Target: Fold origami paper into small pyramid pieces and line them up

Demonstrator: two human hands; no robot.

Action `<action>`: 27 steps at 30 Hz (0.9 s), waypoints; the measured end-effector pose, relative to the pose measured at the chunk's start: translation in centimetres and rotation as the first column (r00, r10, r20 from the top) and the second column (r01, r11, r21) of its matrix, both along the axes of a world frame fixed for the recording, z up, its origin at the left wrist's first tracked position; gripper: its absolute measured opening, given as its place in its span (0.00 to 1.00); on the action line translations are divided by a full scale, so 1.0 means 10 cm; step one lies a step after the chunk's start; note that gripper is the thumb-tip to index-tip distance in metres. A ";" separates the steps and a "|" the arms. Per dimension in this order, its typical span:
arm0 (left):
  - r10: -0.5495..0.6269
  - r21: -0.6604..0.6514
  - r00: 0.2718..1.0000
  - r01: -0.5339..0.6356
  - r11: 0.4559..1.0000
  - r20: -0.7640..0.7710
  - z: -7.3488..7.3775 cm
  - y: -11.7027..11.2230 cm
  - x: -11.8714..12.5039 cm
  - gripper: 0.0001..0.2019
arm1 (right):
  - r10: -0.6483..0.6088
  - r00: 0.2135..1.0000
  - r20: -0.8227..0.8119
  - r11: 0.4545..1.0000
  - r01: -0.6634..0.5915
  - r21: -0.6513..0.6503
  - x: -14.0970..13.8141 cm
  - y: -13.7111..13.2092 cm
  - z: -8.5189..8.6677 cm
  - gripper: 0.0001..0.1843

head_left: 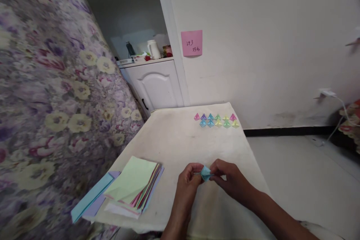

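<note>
A small light-blue folded paper piece is held above the near part of the table. My left hand pinches its left side, and my right hand grips its right corner between thumb and finger. Farther back on the table, several small folded paper pieces in pink, purple, blue, green and yellow lie in two rows. To the left of my hands is a stack of coloured paper sheets, pale green on top. Beside it, blue and purple paper strips reach the table's left edge.
A cream cloth covers the table, which stands against the wall. A floral curtain hangs close on the left. Behind it, a white cabinet bears a white jug. A pink note is stuck on the wall.
</note>
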State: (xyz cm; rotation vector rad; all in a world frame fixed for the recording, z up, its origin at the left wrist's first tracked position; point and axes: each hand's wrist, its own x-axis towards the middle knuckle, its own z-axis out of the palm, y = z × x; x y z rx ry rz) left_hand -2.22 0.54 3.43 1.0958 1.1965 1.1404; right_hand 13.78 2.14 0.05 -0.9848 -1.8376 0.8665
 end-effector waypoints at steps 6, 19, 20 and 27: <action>0.040 -0.067 0.997 -0.035 0.997 0.063 0.06 -0.04 0.07 0.10 | -0.019 0.994 0.103 0.999 0.015 0.045 0.01 -0.01 0.01 0.05; -0.007 -0.136 0.981 0.034 0.990 0.196 -0.09 0.03 0.02 0.12 | -0.026 0.976 0.218 0.996 0.007 0.088 0.04 -0.01 0.03 0.06; -0.002 -0.129 0.982 0.027 0.991 0.188 -0.08 0.02 0.03 0.11 | -0.019 0.971 0.240 0.995 -0.004 0.095 0.04 -0.01 0.03 0.06; -0.027 -0.133 0.993 0.042 0.990 0.111 -0.18 0.08 -0.02 0.13 | -0.020 0.959 0.282 0.994 -0.012 0.111 0.02 0.00 0.05 0.06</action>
